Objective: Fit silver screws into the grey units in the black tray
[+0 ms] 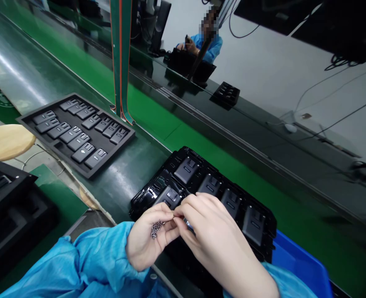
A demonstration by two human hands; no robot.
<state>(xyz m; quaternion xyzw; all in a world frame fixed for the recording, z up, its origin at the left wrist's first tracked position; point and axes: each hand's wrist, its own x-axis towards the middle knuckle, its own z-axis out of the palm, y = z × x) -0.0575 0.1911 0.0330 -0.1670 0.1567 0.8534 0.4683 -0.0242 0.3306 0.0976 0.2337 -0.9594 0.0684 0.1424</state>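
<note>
My left hand (150,236) is cupped around a small heap of silvery screws (156,228) lying in its palm, thumb and forefinger pinched together. Against those fingertips press the thumb and fingers of my right hand (208,231); whatever sits between them is too small to make out. Both hands hover over the near side of a glossy black tray (148,190). Dark grey box-shaped units sit in its pockets, among them one grey unit (186,170) at the far left and another (254,225) at the right. My hands cover part of the tray.
A dark foam tray (54,145) with several similar grey units lies on the green bench at left. A green post (121,62) rises behind it. A blue bin (301,265) stands at right, stacked black trays (3,215) at lower left. A person (212,47) in blue works across.
</note>
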